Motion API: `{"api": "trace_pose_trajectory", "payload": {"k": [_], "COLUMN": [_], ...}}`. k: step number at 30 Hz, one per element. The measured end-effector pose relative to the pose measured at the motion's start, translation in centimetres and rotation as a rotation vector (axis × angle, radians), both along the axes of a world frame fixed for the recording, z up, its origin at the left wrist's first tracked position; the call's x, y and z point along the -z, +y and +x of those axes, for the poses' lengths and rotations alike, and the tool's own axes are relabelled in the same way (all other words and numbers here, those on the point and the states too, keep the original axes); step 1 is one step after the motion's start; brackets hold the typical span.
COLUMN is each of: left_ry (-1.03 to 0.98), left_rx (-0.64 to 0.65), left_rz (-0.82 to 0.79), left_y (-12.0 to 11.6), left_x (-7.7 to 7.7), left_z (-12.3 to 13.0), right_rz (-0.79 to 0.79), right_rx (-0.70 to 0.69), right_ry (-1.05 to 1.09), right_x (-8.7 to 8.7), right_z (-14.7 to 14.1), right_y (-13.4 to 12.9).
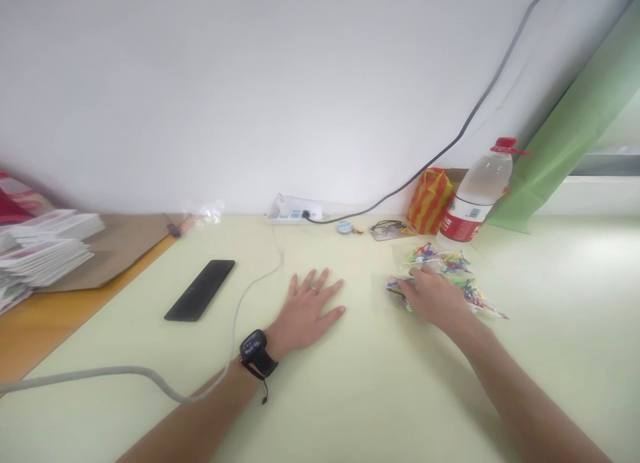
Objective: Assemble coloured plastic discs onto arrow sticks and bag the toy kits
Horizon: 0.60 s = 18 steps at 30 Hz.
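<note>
My left hand lies flat on the pale table, fingers spread, with a ring on one finger and a black smartwatch on the wrist. Nothing is under or in it that I can see. Over to the right, my right hand has its fingers curled down onto a clear bag of small coloured plastic pieces, gripping it from above and covering its middle. Just behind it lies a second clear bag of similar pieces. The kind of pieces is too small to make out.
A black phone and a white cable lie left of my left hand. A power strip, round tin, lanyard card, striped bag and large bottle line the wall. Stacked white cards sit far left.
</note>
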State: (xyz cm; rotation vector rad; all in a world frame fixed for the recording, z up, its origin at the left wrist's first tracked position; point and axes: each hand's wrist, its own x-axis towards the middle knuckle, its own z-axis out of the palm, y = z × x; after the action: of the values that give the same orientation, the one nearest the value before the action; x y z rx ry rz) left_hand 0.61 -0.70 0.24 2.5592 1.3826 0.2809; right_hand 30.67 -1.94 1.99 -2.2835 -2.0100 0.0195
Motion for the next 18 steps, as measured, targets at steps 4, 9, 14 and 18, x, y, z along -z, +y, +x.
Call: {"api": "trace_pose_trajectory", "payload": {"k": [4,9,14,18], "left_ry": [-0.043,-0.106,-0.199,-0.358], "left_rx": [-0.050,-0.039,-0.041,-0.034], "left_rz": [0.021,0.016,0.016,0.016], "left_y": [0.4,0.4,0.3,0.3], "left_x": [0.5,0.6,0.3,-0.3], "left_z": [-0.2,-0.2,-0.1,0.1], "right_rz": [0.135,0.166,0.172,0.286], "right_rx": [-0.186,-0.265,-0.413,-0.470], "right_ry": [0.144,0.358,0.616,0.773], "right_x": [0.9,1.7,2.2,2.6], "right_z": [-1.6,-2.3,-4.5,-5.9], "right_y": [-0.3,-0.6,-1.2,-1.4]}}
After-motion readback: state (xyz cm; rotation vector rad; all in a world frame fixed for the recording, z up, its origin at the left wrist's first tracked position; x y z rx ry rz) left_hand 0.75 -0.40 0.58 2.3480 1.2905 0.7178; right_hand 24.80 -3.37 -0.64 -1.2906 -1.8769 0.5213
